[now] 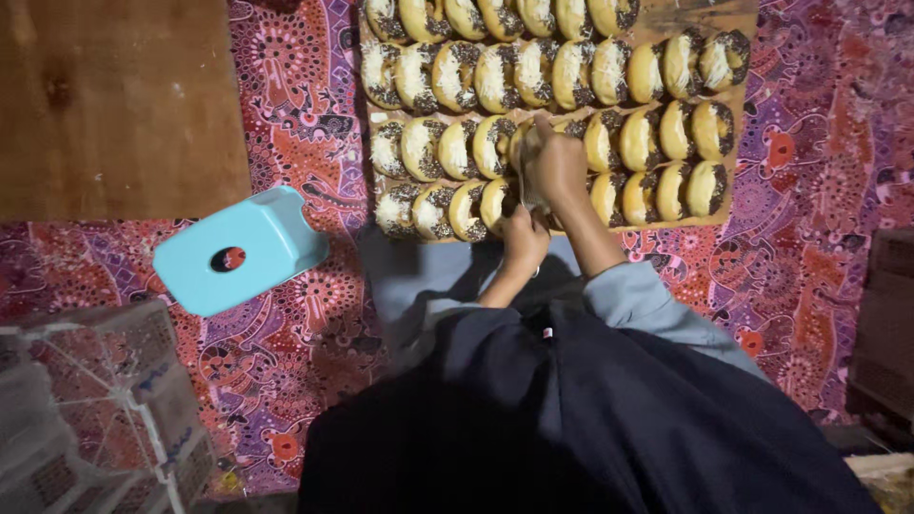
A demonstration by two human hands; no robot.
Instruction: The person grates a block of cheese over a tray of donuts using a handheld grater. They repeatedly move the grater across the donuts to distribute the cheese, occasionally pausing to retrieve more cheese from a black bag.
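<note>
A wooden tray (733,19) on the floor carries several rows of doughnuts (457,76) topped with chocolate sprinkles and grated cheese. My right hand (560,164) reaches over the third row, its fingers closed on the top of a thin clear plastic bag (525,181). My left hand (526,238) is at the tray's near edge and pinches the bag's lower end. I cannot tell whether there is a doughnut in the bag. Grey sleeves and dark clothing fill the lower middle of the view.
A light blue plastic stool (238,252) stands left of the tray on a red and purple patterned cloth (809,171). A brown wooden board (114,105) lies at the top left. White wire crates (95,409) are stacked at the bottom left, and a dark crate (885,324) sits on the right.
</note>
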